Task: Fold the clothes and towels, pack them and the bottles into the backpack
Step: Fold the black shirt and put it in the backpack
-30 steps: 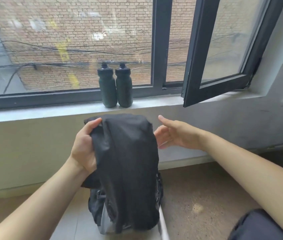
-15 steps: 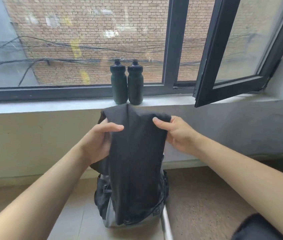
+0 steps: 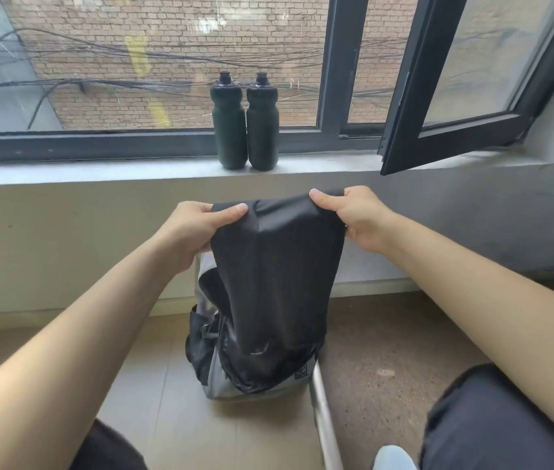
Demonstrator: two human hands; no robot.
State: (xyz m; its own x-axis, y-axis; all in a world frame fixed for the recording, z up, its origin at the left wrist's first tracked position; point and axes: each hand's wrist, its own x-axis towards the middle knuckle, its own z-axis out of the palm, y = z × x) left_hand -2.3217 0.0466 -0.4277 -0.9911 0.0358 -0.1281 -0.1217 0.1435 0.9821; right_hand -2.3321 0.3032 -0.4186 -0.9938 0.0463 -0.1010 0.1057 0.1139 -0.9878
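Both hands' fingers (image 3: 231, 212) pinch cloth (image 3: 275, 266) top corners | backpack (image 3: 235, 374) below

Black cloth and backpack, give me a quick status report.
Left hand and right hand each pinch a top corner of the black cloth. Cloth hangs over the backpack. Two bottles on the sill, unpacked.

backpack (image 3: 221, 385) mouth hidden behind black garment (image 3: 275, 266)
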